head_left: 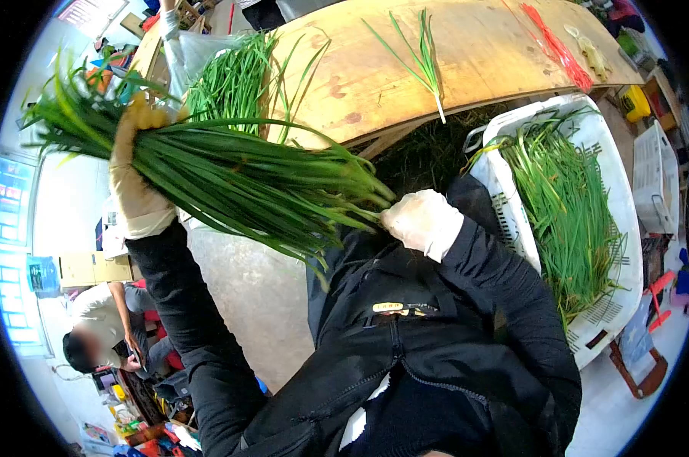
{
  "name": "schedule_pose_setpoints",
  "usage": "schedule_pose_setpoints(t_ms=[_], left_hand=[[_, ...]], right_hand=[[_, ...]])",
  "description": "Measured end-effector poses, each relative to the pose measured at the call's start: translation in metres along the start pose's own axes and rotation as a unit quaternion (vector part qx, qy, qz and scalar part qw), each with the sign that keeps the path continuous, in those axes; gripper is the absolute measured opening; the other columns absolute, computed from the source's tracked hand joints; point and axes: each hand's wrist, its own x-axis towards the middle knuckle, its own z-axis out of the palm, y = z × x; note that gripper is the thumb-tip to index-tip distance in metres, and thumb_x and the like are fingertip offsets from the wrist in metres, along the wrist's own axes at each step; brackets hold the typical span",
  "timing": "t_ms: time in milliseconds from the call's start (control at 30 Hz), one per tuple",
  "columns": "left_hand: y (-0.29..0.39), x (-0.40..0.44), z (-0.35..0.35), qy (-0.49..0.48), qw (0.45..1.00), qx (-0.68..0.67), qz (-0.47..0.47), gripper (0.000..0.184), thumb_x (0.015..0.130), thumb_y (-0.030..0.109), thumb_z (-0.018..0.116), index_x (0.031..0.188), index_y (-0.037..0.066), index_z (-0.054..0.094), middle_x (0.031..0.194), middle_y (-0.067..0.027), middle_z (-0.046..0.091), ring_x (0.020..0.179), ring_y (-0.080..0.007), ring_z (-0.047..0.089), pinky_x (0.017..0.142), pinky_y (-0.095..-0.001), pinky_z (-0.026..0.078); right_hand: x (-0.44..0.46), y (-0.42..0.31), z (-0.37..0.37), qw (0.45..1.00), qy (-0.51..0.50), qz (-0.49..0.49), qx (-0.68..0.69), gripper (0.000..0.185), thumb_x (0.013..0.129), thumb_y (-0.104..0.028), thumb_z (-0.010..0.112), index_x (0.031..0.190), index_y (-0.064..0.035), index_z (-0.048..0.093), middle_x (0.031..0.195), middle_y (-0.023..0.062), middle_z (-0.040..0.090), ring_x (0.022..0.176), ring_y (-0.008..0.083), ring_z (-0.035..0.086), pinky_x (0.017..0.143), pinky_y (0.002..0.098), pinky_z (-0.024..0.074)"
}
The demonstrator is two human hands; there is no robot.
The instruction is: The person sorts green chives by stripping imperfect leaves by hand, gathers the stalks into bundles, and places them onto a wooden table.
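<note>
A large bundle of long green leafy stalks (238, 167) stretches across the view above my lap. My left hand (140, 171), in a pale glove, is wrapped round it near the leafy end at the left. At the bundle's other end my right hand (423, 222), also gloved, is closed on the stalk ends. More green stalks (234, 80) lie in a pile on the left of the wooden table (337, 72), and a few loose stalks (424, 61) lie near its middle front edge.
A white plastic basket (626, 228) holding green stalks (562, 206) stands at my right. Red strings (558, 49) lie on the table's right part. A seated person (104, 327) is at the lower left. Behind the basket is a white crate (655, 179).
</note>
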Motion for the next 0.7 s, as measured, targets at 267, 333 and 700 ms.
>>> schedule_pose_setpoints(t_ms=[267,333,700], left_hand=[[0.078,0.006,-0.067,0.004,1.000,0.002,-0.003,0.027,0.084,0.022,0.049,0.101,0.003,0.054,0.092,-0.0114,0.059,0.087,-0.0219,0.056,0.080,-0.0358,0.044],[0.092,0.009,-0.077,0.003,1.000,0.024,-0.008,0.028,0.084,0.024,0.047,0.102,0.003,0.054,0.097,-0.0113,0.058,0.089,-0.0225,0.056,0.081,-0.0366,0.044],[0.069,0.028,-0.061,0.062,0.996,0.063,-0.030,0.026,0.082,0.025,0.050,0.095,0.003,0.056,0.094,-0.0105,0.059,0.086,-0.0226,0.055,0.083,-0.0361,0.042]], right_hand=[[-0.070,0.088,0.097,0.896,-0.346,0.252,-0.119,0.015,0.072,-0.017,0.052,0.078,-0.0121,0.066,0.076,0.0055,0.063,0.073,0.0223,0.061,0.054,0.0379,0.0459],[-0.068,0.101,0.111,0.871,-0.362,0.305,-0.133,0.016,0.073,-0.016,0.053,0.081,-0.0126,0.066,0.083,0.0054,0.064,0.080,0.0224,0.061,0.058,0.0368,0.0474],[0.069,0.011,0.009,0.500,0.136,-0.026,0.855,0.065,0.068,-0.021,0.069,0.122,-0.0056,0.036,0.120,0.0113,0.044,0.107,0.0240,0.045,0.091,0.0345,0.0351]])
